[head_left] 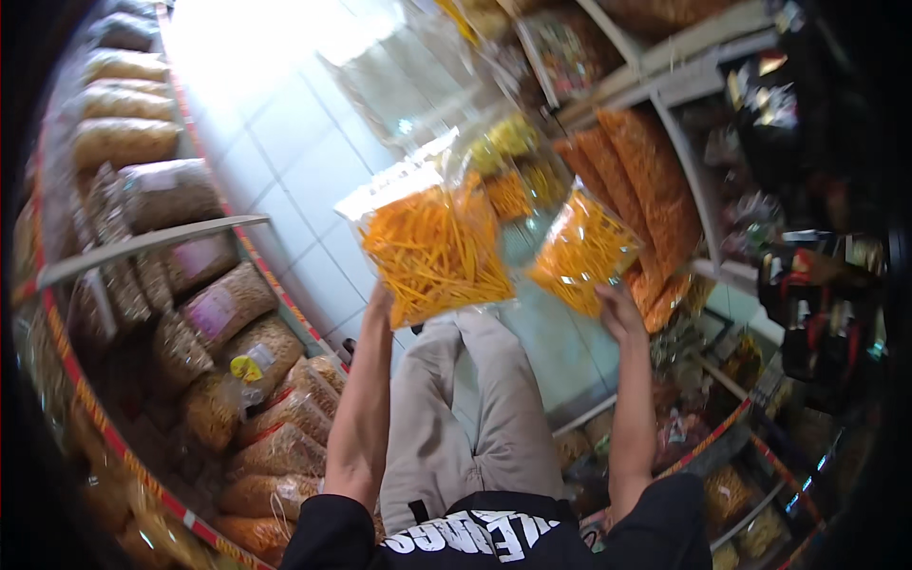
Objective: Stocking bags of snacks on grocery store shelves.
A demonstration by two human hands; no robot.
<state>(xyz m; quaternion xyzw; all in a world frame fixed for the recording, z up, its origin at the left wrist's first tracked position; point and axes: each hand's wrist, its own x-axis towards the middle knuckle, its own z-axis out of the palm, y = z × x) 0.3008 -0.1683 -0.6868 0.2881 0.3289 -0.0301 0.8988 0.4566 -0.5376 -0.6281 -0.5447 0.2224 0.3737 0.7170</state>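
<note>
A large clear plastic bag of orange stick snacks is held up in front of me. My left hand grips its lower left side, with most of the fingers hidden behind it. To the right, a smaller clear bag of orange snacks hangs tilted from my right hand. That hand is closed on its lower right corner. A little apart from each other, both bags look full. Beyond them are bags of yellow snacks, partly covered by the large bag.
Shelves of packed snack bags run along the left behind a red-edged rail. Large orange snack bags stand in a rack at the right, near dark hanging goods. Pale tiles cover the floor.
</note>
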